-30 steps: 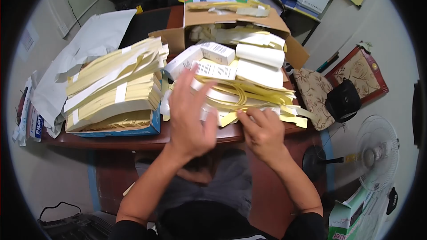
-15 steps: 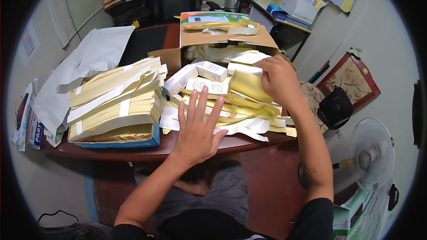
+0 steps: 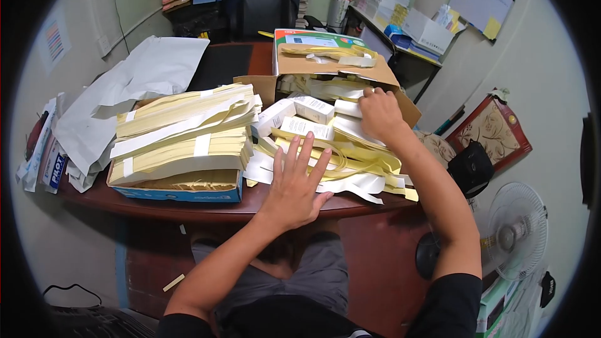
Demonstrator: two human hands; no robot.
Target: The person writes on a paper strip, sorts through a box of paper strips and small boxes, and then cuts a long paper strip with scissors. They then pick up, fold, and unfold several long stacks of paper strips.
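My left hand (image 3: pixel 291 188) is open, its fingers spread over the near edge of a loose pile of white and yellow paper strips (image 3: pixel 357 183). My right hand (image 3: pixel 380 114) has its fingers curled at the far right of the pile, closed on a paper strip (image 3: pixel 348 108); its fingertips are partly hidden. Between the hands and the carton lie small white boxes with printed text (image 3: pixel 314 108). Behind them, an opened cardboard carton (image 3: pixel 391 74) on its side has more strips inside and on top.
Left of the pile, a shallow blue box (image 3: pixel 181 195) holds thick bundles of banded yellow strips (image 3: pixel 181 141). A large white plastic sheet (image 3: pixel 134 78) lies behind it. To the right stand a fan (image 3: pixel 514 231) and a chair (image 3: pixel 491 122) with a black bag (image 3: pixel 472 166).
The view has shifted, so the table's things appear further right. My right hand has moved left and toward me over the pile, and the curled yellow paper beneath it now lies flatter.
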